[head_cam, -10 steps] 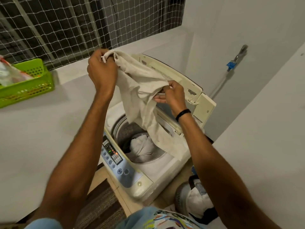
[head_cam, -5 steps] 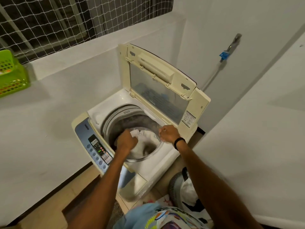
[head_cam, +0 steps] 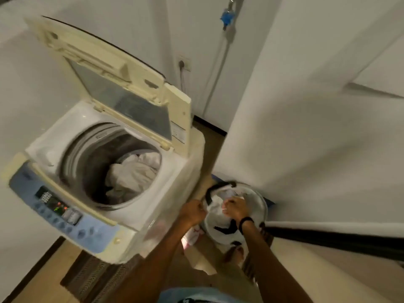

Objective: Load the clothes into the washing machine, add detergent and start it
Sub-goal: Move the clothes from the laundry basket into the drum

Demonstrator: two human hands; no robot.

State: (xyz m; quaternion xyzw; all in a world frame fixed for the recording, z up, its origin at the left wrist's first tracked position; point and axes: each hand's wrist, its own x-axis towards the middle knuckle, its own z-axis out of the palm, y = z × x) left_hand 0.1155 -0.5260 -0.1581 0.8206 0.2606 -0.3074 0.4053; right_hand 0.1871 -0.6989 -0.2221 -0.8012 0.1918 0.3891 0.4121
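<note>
The big washing machine (head_cam: 109, 171) is standing with its lid (head_cam: 122, 88) tipped up and open. Its round tub (head_cam: 87, 154) is showing, and pale clothes (head_cam: 131, 173) are lying in a heap low inside it. Just beside the machine, a round basket (head_cam: 261, 200) is sitting on the floor (head_cam: 295, 270). A white cloth (head_cam: 218, 221) with black edges is bunching up out of the basket.

Both hands are reaching down to it. The left hand (head_cam: 193, 212) is curling tight on the cloth's near edge, by a black strip. The right hand (head_cam: 235, 207) is gripping a bunch of the same cloth near the top. The picture is blurry, so I cannot tell how much cloth each hand is holding.

I think the person is picking up the next thing to wash. To do this well, the hands should be grabbing most of the cloth, not just a corner. That way nothing is dragging on the floor or catching on the basket's rim. Then they should be lifting it over the machine's edge and dropping it loose into the tub, not squashed in a ball.

Small lights are glowing on the buttons (head_cam: 59, 207) at the front.
</note>
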